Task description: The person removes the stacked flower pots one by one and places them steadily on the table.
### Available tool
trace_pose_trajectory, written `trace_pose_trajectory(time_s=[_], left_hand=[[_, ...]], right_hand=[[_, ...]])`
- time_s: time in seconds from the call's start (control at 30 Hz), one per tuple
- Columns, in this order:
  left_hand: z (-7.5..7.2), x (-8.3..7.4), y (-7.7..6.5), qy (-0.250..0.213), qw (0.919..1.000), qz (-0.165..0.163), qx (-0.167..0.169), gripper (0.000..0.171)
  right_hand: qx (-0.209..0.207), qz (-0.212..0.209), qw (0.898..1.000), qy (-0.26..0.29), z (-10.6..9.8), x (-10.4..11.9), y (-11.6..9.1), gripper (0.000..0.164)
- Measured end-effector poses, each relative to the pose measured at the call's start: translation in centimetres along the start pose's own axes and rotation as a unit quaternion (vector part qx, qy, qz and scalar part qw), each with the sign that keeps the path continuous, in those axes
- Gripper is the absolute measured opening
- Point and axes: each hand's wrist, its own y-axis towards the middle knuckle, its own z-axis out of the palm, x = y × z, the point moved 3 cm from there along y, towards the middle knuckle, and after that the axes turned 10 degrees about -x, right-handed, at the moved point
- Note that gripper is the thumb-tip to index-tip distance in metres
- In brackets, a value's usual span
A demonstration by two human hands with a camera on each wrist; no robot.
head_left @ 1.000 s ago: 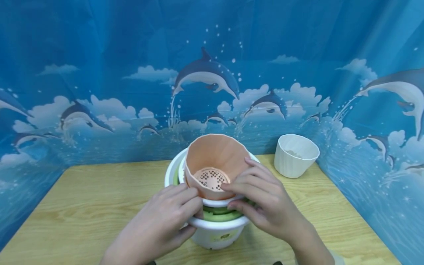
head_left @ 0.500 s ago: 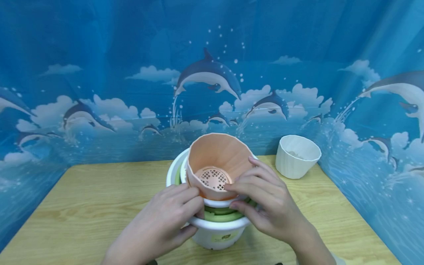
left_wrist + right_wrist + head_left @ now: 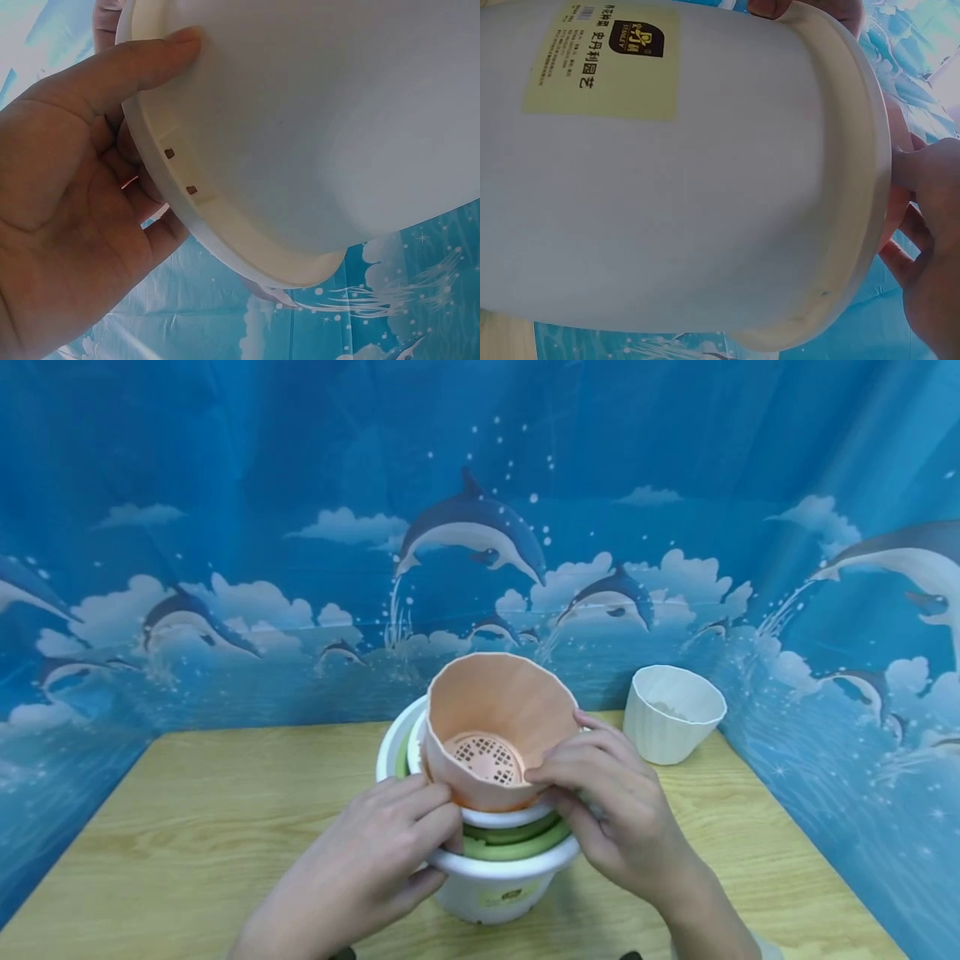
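An orange plastic flowerpot (image 3: pixel 517 710), with a perforated bottom, sits tilted on top of a stack of nested pots. My right hand (image 3: pixel 611 802) pinches its right rim, fingers inside and thumb against the outer wall. Below it show an inner white rim (image 3: pixel 506 818), a green pot (image 3: pixel 517 850) and the large white outer pot (image 3: pixel 491 902). My left hand (image 3: pixel 375 852) grips the outer pot's front left rim; in the left wrist view its thumb (image 3: pixel 161 64) presses the outside wall. A yellow label (image 3: pixel 604 60) marks the outer pot in the right wrist view.
Apart from the stack, a white pot (image 3: pixel 671 718) stands at the back right corner of the wooden table (image 3: pixel 247 827). A blue dolphin-print curtain (image 3: pixel 315 577) closes off the back and both sides.
My right hand has risen slightly to the right, lifting the orange pot's right side a little. Its thumb has left the white rim for the orange pot's wall. The left hand stays at the rim.
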Motion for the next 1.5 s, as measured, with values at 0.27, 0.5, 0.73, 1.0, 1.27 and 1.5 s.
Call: trace_pose_trajectory(time_s=[0.27,0.5,0.73,1.0,1.27,1.5], left_hand=[[0.0,0.1,-0.1,-0.008,0.9999,-0.009,0.004,0.029],[0.0,0.2,-0.1,-0.011,0.9999,-0.005,-0.004,0.03],[0.0,0.2,-0.1,-0.012,0.9999,-0.01,0.0,0.03],[0.0,0.2,0.0,-0.02,0.9997,-0.017,0.003,0.029],[0.0,0.1,0.0,-0.019,0.9997,-0.012,-0.003,0.029],[-0.1,0.1,0.1,-0.013,0.9998,-0.007,-0.01,0.03]], right_hand=[[-0.032,0.015,0.999,-0.016,-0.3,-0.2,0.2,0.02],[-0.082,0.02,0.996,-0.023,-0.8,-0.2,0.4,0.026],[-0.137,0.02,0.99,-0.037,-1.2,-0.3,0.6,0.03],[-0.233,0.026,0.972,-0.029,-1.7,-0.7,1.0,0.032],[-0.289,0.031,0.956,-0.034,-2.4,-1.1,1.0,0.034],[-0.321,0.048,0.943,-0.067,-3.0,-1.8,0.9,0.037]])
